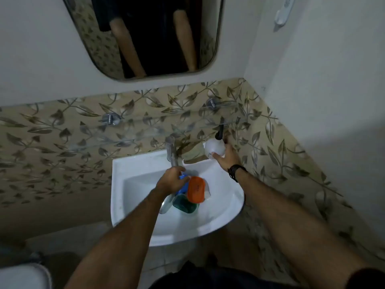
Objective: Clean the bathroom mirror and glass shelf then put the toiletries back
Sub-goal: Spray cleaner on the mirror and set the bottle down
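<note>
Shelf (145,130) bare, toiletries (191,195) in the sink (129,205) at centre — restocking remains. Left hand (171,180) grips a blue item (183,185); right hand (227,157) clasps the white bottle (214,148).

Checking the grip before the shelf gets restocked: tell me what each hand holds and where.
The left hand grips a blue item in the sink, near its top end. The right hand holds the spray bottle by its round body.

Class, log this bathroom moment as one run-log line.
left hand: grips blue item in sink | right hand: on white spray bottle | glass shelf: bare | orange box: in sink
</note>
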